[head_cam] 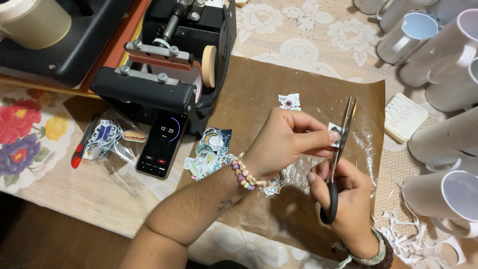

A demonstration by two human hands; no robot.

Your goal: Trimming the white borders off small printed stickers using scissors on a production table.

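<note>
Our left hand [284, 142] pinches one small sticker cutout [335, 134] between thumb and fingers. Our right hand [343, 199] is closed around one pair of scissors [338, 149], whose blades meet the cutout over the brown paper sheet [259, 89] on the worktop [308, 30]. One phone [162, 144] lies left; at least seven white mugs [438, 50] stand right.

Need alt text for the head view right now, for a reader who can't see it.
A person's right hand works black-handled scissors around a small printed cutout pinched in the left hand, above a brown paper sheet. A pile of cut stickers, a phone and a black mug press lie to the left; white mugs and paper scraps to the right.
</note>
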